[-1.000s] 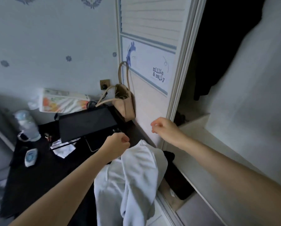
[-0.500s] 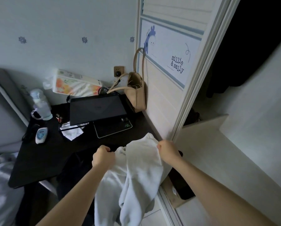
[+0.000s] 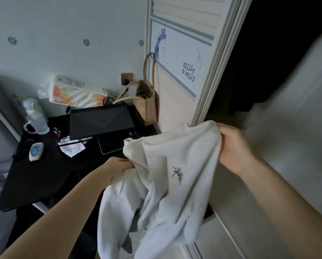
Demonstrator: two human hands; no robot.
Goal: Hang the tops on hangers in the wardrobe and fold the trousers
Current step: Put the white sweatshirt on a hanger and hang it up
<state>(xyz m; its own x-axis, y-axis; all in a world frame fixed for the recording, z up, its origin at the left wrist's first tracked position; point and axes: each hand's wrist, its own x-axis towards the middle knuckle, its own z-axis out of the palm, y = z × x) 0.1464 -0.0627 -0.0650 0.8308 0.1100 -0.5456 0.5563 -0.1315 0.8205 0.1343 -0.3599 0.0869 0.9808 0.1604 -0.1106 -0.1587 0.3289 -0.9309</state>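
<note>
1. Head view: right hand (image 3: 235, 148) grips the white top (image 3: 175, 174) by one corner.
2. Left hand (image 3: 119, 166) grabs its other side, low by the black desk (image 3: 34, 180).
3. I'd shake it flat, find the neck, then reach into the wardrobe (image 3: 268, 62).

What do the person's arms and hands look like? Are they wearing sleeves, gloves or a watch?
Both arms are bare all the way up as far as the picture shows, so no sleeves can be seen. The left hand and the right hand have no gloves on. No watch, bracelet or ring shows on either one, though some fingers are hidden in cloth.
</note>
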